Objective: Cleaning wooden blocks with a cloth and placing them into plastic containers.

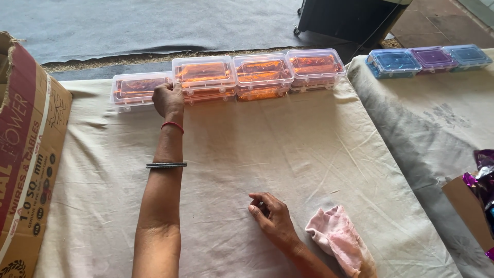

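A row of four clear plastic boxes with orange contents is seen along the far edge of the cloth-covered desk (309, 154). The left hand (168, 99) is stretched out to the gap between the leftmost orange box (135, 90) and the second orange box (205, 76); its back is turned to the camera, so the fingers are hidden, and whether they are curled on a box or merely pressed against it cannot be told. A red thread and a dark bangle are worn on that arm. The right hand (271, 216) is rested on the cloth at the near side, fingers loosely curled together and pinching nothing. A crumpled pink rag (339, 239) is laid just beside that wrist, its near end cut off by the frame.

At the left a cardboard carton (28, 170) is only partly shown. On a second cloth at the far right, three boxes in blue and purple (429, 59) are lined up. At the right edge, shiny purple wrapping (483, 180) is cut off and hard to make out.
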